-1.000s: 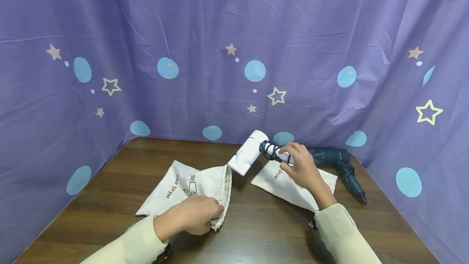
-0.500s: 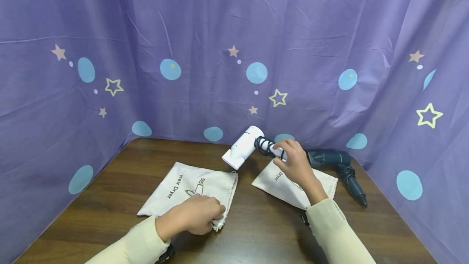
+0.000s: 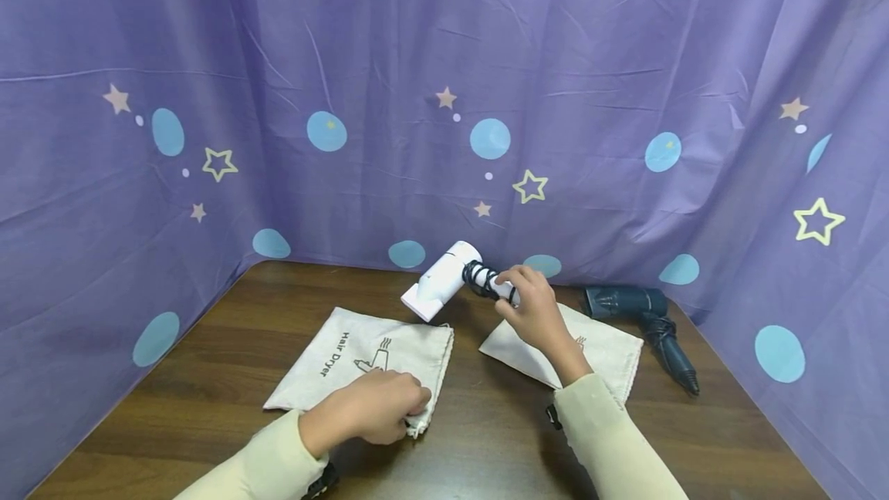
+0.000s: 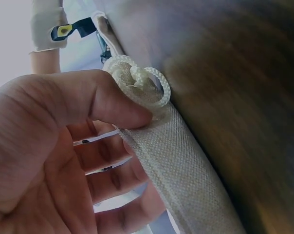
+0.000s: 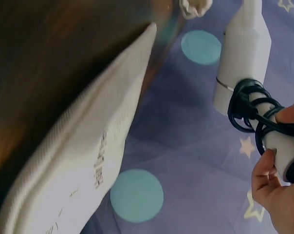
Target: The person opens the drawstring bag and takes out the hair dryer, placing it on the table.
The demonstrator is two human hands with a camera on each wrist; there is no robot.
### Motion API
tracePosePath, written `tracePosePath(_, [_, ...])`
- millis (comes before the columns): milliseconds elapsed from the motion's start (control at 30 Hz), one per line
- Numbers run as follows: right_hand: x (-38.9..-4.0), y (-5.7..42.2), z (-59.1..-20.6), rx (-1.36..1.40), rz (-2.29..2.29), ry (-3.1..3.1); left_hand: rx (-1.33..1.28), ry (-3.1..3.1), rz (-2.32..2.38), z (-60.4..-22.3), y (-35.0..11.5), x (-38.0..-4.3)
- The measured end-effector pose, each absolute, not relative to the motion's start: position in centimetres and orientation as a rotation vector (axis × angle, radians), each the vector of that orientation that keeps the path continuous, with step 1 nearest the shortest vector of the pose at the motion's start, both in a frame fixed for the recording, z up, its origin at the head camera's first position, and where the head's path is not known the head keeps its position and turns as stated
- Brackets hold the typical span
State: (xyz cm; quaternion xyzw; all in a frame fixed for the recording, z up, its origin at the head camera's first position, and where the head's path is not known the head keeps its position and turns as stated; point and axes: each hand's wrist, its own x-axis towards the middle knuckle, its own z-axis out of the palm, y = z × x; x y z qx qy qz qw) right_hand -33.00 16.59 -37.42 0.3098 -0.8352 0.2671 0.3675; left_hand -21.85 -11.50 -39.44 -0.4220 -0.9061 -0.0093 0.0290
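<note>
A white hair dryer [image 3: 439, 278] with black cord wound round its handle is at the middle back in the head view. My right hand [image 3: 535, 313] grips its handle between thumb and fingers, seen in the right wrist view on the white handle [image 5: 282, 146]. My left hand [image 3: 382, 407] pinches the hemmed mouth of a cream cloth bag [image 3: 347, 353] printed "Hair Dryer", which lies flat on the left. In the left wrist view the thumb presses on the bag's hem [image 4: 171, 141], beside a white drawstring loop [image 4: 159, 90].
A second cream bag [image 3: 604, 338] lies under my right forearm. A dark hair dryer [image 3: 628, 302], its cord wrapped on the handle, lies at the back right. Everything rests on a brown wooden table [image 3: 486, 454], enclosed by a purple patterned curtain [image 3: 389, 184].
My right hand has carried the white hair dryer leftward, toward the left bag. The left bag's mouth, raised at first, now lies flatter; my left hand stays at it.
</note>
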Motion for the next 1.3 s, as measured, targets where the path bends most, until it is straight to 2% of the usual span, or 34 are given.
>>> tracePosePath(533, [-34.3,11.3,-39.3,0.668,0.760,-2.234,-1.295,-2.847,-0.043,-39.4,-11.2,-22.0])
tracePosePath(1300, [-35.6,8.1,-41.0,0.460,0.803,-2.323,-1.297,-2.867,-0.084,-39.2,-11.4,-22.0])
